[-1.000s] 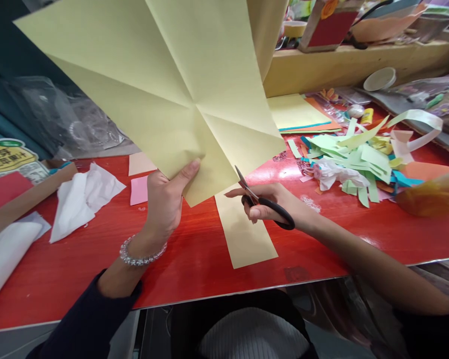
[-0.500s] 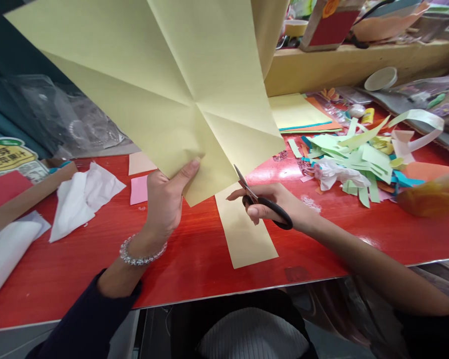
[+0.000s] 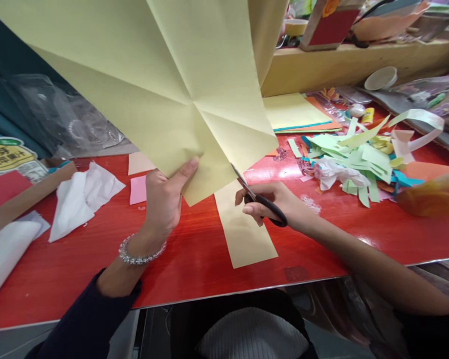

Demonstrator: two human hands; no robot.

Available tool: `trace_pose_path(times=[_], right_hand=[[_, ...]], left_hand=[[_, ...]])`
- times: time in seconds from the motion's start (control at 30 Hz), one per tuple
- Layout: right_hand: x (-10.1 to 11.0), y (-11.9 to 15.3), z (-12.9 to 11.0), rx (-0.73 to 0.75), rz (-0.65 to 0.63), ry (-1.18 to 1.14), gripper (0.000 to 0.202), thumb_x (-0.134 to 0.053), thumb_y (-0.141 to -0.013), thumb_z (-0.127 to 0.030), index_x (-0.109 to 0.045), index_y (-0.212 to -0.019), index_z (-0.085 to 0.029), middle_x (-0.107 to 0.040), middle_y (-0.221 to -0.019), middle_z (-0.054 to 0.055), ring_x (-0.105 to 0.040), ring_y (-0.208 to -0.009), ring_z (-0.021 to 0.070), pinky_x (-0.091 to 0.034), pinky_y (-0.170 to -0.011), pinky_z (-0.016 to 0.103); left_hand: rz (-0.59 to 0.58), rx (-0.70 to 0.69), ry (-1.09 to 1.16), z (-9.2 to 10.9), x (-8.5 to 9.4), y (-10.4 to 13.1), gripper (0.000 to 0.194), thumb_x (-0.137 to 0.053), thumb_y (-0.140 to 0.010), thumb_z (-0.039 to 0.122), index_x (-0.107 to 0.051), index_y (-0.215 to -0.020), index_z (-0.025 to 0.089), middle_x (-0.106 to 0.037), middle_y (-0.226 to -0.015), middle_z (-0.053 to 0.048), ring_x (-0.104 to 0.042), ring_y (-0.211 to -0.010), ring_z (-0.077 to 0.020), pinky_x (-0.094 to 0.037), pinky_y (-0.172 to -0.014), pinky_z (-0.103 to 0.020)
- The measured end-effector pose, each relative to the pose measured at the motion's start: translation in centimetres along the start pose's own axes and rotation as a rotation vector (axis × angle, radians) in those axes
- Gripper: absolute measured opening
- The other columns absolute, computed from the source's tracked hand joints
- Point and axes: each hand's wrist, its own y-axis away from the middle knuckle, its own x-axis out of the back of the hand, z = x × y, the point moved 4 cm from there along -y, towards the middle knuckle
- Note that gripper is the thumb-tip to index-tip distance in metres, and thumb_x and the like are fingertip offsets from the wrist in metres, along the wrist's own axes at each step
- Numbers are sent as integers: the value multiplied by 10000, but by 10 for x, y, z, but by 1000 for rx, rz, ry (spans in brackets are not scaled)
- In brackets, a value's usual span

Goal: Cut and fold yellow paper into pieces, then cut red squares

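A large pale yellow sheet of paper [image 3: 134,65], marked by crossing creases, is held up above the red table. My left hand [image 3: 165,199] pinches its lower edge, thumb on the front face and the other fingers behind. In my right hand [image 3: 273,202] is a pair of black-handled scissors [image 3: 267,205], its blades at the paper's lower edge along a crease. The blades look nearly closed, and the paper hides part of them. Under my right hand, a yellow paper strip [image 3: 247,239] lies on the table.
Green, blue and orange paper scraps [image 3: 362,164] are heaped on the right of the red table [image 3: 194,259]. Behind them lies a stack of coloured sheets [image 3: 299,112]. Crumpled white tissue [image 3: 86,199], a pink paper piece [image 3: 138,190] and a cardboard box [image 3: 33,192] are on the left.
The yellow sheet and the scissors have shifted slightly to the left. My right hand's fingers have drawn in and the scissor handles have come closer together. My left hand keeps its pinch.
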Motion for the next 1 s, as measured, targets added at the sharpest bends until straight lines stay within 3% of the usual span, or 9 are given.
trace_pose_path(times=[0.67,0.87,1.0], right_hand=[[-1,0,-1,1,19,-13,281,-682,-756,-327,-493,-620,-170,-428,-487,-67,-445,-433,56,-348,-432,197],[0,0,4,-22,35,-25,253,-689,-742,-378,-563,-682,-167,-448,-483,-64,-467,-431,70,-356,-440,214],[1,0,6,-45,64,2,220,-675,-758,-385,-624,-782,-173,-472,-447,-63,-467,-425,76,-300,-433,223]], left_hand=[[17,12,-18,0,0,0,99,-707,-744,196,-729,-839,218,-730,-939,-9,-662,-975,-198,-570,-843,-305],[37,42,-25,1,-1,1,118,-724,-725,229,-722,-840,200,-722,-991,-39,-625,-1060,-243,-536,-915,-367],[-6,48,-11,0,-3,2,143,-708,-744,202,-717,-886,199,-723,-988,-30,-625,-1063,-222,-545,-895,-332]])
